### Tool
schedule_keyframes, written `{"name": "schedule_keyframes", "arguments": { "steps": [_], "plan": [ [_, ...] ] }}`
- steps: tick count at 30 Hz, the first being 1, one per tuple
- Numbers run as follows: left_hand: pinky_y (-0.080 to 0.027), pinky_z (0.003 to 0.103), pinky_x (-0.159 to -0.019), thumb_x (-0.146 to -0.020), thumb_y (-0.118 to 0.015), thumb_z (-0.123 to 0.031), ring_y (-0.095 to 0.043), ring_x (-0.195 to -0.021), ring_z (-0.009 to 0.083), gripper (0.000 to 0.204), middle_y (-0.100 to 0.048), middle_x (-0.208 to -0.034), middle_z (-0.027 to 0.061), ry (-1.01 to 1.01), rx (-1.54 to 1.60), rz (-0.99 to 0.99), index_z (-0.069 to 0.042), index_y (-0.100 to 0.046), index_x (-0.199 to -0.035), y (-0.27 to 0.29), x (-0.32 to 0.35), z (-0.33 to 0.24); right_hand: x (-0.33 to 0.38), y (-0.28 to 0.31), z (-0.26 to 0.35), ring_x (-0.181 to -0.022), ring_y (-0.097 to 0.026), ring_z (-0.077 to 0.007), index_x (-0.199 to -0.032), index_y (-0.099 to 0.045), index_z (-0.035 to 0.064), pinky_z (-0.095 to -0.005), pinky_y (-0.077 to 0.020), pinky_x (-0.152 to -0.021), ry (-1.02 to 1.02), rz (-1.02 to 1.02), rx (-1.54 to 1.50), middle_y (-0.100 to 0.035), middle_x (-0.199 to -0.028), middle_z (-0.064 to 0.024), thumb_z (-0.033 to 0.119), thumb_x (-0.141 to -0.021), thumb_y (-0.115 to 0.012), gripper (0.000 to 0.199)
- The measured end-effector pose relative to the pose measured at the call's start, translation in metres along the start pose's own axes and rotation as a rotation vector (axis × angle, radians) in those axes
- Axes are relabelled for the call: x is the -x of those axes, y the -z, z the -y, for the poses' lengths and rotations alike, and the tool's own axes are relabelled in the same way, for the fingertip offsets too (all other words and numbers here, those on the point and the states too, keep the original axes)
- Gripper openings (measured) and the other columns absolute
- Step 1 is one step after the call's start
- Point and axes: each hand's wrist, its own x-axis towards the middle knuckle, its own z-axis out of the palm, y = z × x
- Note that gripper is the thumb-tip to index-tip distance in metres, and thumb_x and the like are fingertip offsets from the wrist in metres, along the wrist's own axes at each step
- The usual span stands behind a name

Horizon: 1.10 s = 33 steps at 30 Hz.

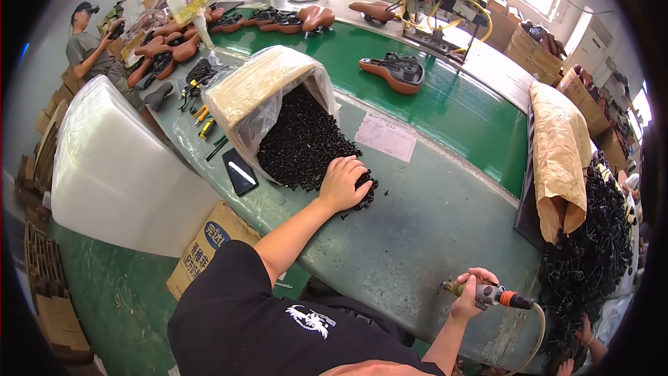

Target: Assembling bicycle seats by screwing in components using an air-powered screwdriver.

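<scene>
My left hand lies over the near edge of a heap of small black screws, fingers spread and curving down onto them; whether any are pinched is hidden. The screws spill from a plastic-lined box tipped on its side. A few loose ones are scattered beside my hand. At the right, my right hand is closed round an air screwdriver with an orange and black fitting and a pale hose. The tool is held low over the near part of the green worktable, its tip pointing left.
Left of the box lie a phone and hand tools. A brown saddle rests on the green belt. At right are a paper sack and black wiry parts, with another person's hand beside them.
</scene>
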Motion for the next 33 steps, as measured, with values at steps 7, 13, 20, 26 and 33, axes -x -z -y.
{"name": "schedule_keyframes", "arguments": {
  "steps": [7,13,20,26,33],
  "plan": [
    [-0.052,0.051,-0.100,-0.087,-0.082,-0.016,-0.071,-0.115,0.0365,0.014,-0.076,-0.109,0.0112,-0.074,0.136,-0.078,-0.007,-0.073,-0.090,-0.004,-0.009,0.005,-0.003,-0.007,0.001,-0.085,-0.069,-0.0165,-0.119,-0.059,0.0021,-0.0319,-0.0600,-0.078,-0.098,0.012,0.100,-0.070,-0.107,-0.0123,-0.014,-0.089,-0.070,0.035],
    [-0.056,0.051,-0.099,-0.087,-0.086,-0.015,-0.071,-0.112,0.0413,0.022,-0.076,-0.112,0.0185,-0.139,0.083,0.110,0.000,-0.076,-0.099,0.009,-0.021,-0.004,-0.014,-0.011,0.004,-0.080,-0.072,-0.0163,-0.120,-0.061,0.0020,-0.0330,-0.0609,-0.076,-0.041,-0.012,0.119,-0.072,-0.115,-0.0147,-0.009,-0.089,-0.068,0.035],
    [-0.051,0.047,-0.096,-0.094,-0.078,-0.011,-0.063,-0.106,0.0382,0.011,-0.070,-0.104,0.0147,-0.228,-0.047,0.327,-0.001,-0.072,-0.094,0.003,-0.040,-0.001,0.036,0.047,0.055,-0.072,-0.072,-0.0203,-0.119,-0.057,0.0016,-0.0353,-0.0605,-0.067,-0.097,-0.413,-0.251,-0.072,-0.115,-0.0224,-0.011,-0.089,-0.058,0.033],
    [-0.050,0.049,-0.101,-0.103,-0.074,-0.024,-0.064,-0.114,0.0403,0.027,-0.071,-0.116,0.0187,-0.165,-0.045,0.267,0.002,-0.073,-0.110,-0.007,-0.015,-0.009,0.057,0.136,0.080,-0.072,-0.072,-0.0218,-0.118,-0.057,0.0010,-0.0386,-0.0614,-0.068,-0.081,-0.434,-0.010,-0.072,-0.111,-0.0210,-0.010,-0.090,-0.059,0.030],
    [-0.046,0.051,-0.114,-0.099,-0.077,-0.023,-0.060,-0.131,0.0429,0.039,-0.066,-0.138,0.0240,-0.125,-0.149,0.094,0.003,-0.069,-0.126,-0.024,0.021,-0.027,0.001,0.084,0.050,-0.076,-0.071,-0.0127,-0.115,-0.062,-0.0002,-0.0298,-0.0578,-0.068,-0.164,0.017,-0.010,-0.072,-0.098,-0.0092,-0.006,-0.091,-0.068,0.025]
  ]
}}
